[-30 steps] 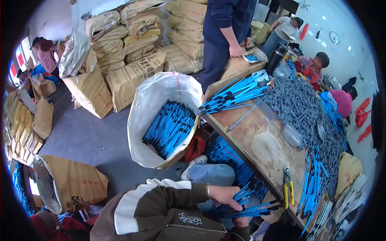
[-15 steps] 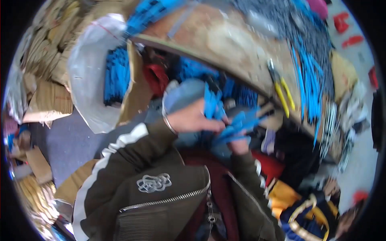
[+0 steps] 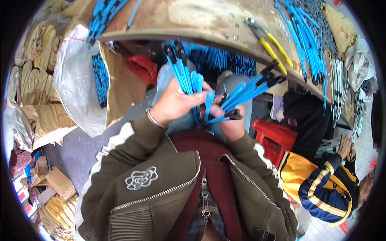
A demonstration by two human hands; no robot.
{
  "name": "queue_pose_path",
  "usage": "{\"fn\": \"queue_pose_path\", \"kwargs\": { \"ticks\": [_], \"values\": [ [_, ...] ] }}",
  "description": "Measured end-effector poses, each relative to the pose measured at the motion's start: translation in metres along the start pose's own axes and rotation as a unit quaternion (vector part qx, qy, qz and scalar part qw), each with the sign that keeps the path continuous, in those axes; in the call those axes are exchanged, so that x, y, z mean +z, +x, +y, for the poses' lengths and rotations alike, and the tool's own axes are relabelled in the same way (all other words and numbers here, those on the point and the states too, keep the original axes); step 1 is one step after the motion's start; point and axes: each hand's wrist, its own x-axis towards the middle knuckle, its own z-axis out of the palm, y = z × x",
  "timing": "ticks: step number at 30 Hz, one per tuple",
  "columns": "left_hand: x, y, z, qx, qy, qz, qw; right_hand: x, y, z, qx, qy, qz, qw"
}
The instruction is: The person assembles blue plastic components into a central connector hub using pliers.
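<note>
My left hand [image 3: 175,102] is closed round a bundle of slim blue strips with black ends [image 3: 183,71], which point up and away from me. My right hand [image 3: 233,123] grips a second bundle of blue black-ended strips [image 3: 251,89], fanned out to the upper right. Between the two hands, the lower ends of the strips meet close together over my lap, and a short blue piece [image 3: 209,102] stands by my left thumb. My fingers partly hide where the strips cross.
A wooden table [image 3: 193,18] lies ahead, bearing yellow-handled pliers [image 3: 270,46] and blue strips [image 3: 307,44]. A plastic-lined carton [image 3: 76,80] of strips stands left. A red stool [image 3: 273,138] and a person in a yellow and navy jacket [image 3: 317,188] are at right.
The table and carton have shifted up and left in view. The strips in my hands, blurred before, now show as two spread bundles, the left one pointing upward.
</note>
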Motion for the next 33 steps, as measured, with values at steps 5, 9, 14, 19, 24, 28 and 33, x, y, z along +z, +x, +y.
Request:
{"fn": "queue_pose_path", "kwargs": {
  "ticks": [5,9,14,19,24,28,33],
  "values": [
    [0.004,0.006,0.007,-0.009,-0.007,-0.01,1.0,-0.003,0.011,-0.013,0.015,-0.041,-0.06,0.997],
    [0.005,0.009,0.011,0.085,0.025,-0.024,0.996,0.0,0.024,-0.033,-0.046,0.013,-0.115,0.992],
    [0.001,0.033,0.043,0.173,0.121,-0.135,0.968,-0.026,0.039,-0.023,-0.06,0.003,-0.15,0.987],
    [-0.056,0.078,0.113,0.056,0.237,-0.294,0.924,-0.04,0.051,-0.02,-0.12,0.028,-0.173,0.977],
    [-0.108,0.198,0.164,0.106,0.469,0.098,0.871,-0.051,0.062,0.008,-0.04,0.123,-0.171,0.977],
    [-0.151,0.312,0.164,0.265,0.736,0.216,0.585,-0.052,0.069,0.012,0.003,0.106,-0.174,0.979],
    [-0.176,0.38,0.152,0.252,0.849,0.186,0.425,-0.059,0.074,0.014,0.033,0.07,-0.158,0.984]
  ]
}}
